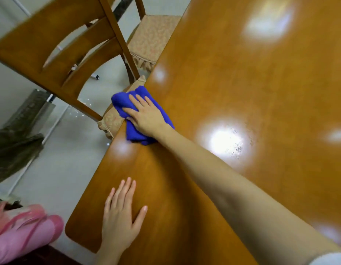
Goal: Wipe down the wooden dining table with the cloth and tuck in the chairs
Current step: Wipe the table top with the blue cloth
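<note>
A glossy wooden dining table [232, 88] fills the right and middle of the view. My right hand [144, 116] presses flat on a bunched blue cloth [134, 133] at the table's left edge. My left hand [121, 217] lies flat on the table near its rounded near corner, fingers spread, holding nothing. A wooden chair [56, 41] with a slatted back stands beside that edge, its cushioned seat [111, 119] partly under the table next to the cloth. A second chair's cushioned seat [152, 39] shows farther along the same edge.
Pale tiled floor [70, 150] lies to the left of the table. A dark green cloth-covered object [16, 142] stands at the left. A pink bag or garment [26, 232] sits at the bottom left near the table corner.
</note>
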